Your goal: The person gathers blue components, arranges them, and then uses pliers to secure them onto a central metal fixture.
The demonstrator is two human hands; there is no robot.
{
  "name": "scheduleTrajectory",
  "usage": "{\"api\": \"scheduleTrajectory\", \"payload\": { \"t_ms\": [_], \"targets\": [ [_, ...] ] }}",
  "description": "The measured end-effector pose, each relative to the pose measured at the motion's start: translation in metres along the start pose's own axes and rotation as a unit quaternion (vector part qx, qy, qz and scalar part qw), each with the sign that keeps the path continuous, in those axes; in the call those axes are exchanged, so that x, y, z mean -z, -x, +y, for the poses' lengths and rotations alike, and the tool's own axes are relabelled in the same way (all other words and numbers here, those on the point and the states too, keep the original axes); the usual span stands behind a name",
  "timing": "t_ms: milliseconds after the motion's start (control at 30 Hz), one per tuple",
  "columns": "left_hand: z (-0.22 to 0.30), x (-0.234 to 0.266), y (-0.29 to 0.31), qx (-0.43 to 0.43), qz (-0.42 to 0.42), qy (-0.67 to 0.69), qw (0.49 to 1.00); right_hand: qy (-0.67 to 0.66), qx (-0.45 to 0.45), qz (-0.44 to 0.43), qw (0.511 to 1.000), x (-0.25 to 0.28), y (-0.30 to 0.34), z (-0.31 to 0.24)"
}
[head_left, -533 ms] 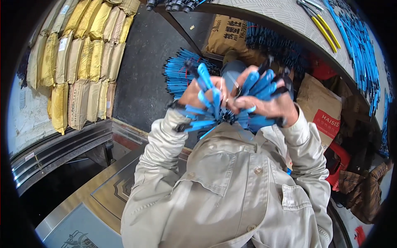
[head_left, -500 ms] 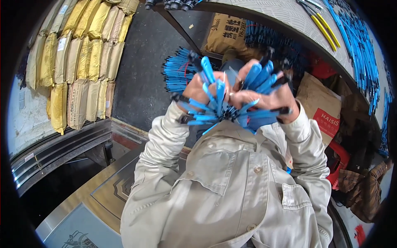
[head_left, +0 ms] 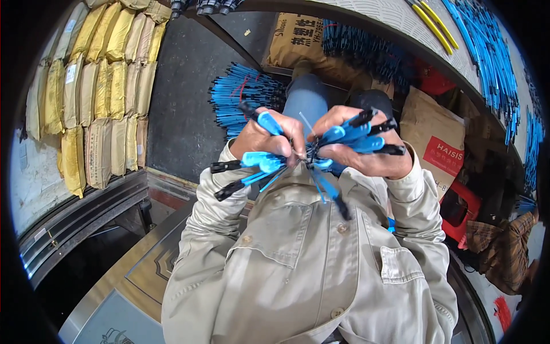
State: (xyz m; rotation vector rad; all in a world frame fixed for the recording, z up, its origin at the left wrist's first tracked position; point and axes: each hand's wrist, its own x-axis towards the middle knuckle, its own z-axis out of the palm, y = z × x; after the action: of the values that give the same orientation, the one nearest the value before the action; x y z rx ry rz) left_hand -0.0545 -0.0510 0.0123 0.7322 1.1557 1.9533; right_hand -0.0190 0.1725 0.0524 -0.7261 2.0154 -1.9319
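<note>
In front of my chest, both hands are closed on a bundle of flat blue strips with black ends (head_left: pixel 356 137), gathered at a dark centre and fanning outward. My left hand (head_left: pixel 249 140) grips its left part, fingertips pinched near the centre. My right hand (head_left: pixel 375 160) grips the right part, with its thumb pressed toward the same spot. A thin pale strand (head_left: pixel 307 121) stands up between the hands; whether it is tied round the bundle I cannot tell. One strip (head_left: pixel 327 186) hangs down toward my jacket, its black end blurred.
Beyond my left hand a tied bundle of blue strips (head_left: pixel 235 94) lies low by my knee. The bench (head_left: pixel 389 26) at upper right carries yellow-handled pliers (head_left: pixel 432 26) and many loose blue strips (head_left: pixel 490 69). Paper sacks (head_left: pixel 429 129) stand below it; more sacks (head_left: pixel 109 86) are stacked at left.
My hands have come a little closer together and lower, and the strips, blurred before, show more sharply. One strip now hangs down below the centre. The whole view has shifted slightly.
</note>
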Motion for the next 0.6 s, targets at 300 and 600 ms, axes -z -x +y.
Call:
{"api": "scheduleTrajectory", "payload": {
  "t_ms": [300,600],
  "targets": [
    [0.004,0.002,-0.003,0.038,-0.130,0.014,0.991,0.078,0.106,-0.032,0.991,-0.001,-0.004,-0.005],
    [0.004,-0.001,0.000,0.034,-0.081,0.008,0.996,0.068,0.159,-0.018,0.985,0.005,-0.008,0.011]
  ]
}}
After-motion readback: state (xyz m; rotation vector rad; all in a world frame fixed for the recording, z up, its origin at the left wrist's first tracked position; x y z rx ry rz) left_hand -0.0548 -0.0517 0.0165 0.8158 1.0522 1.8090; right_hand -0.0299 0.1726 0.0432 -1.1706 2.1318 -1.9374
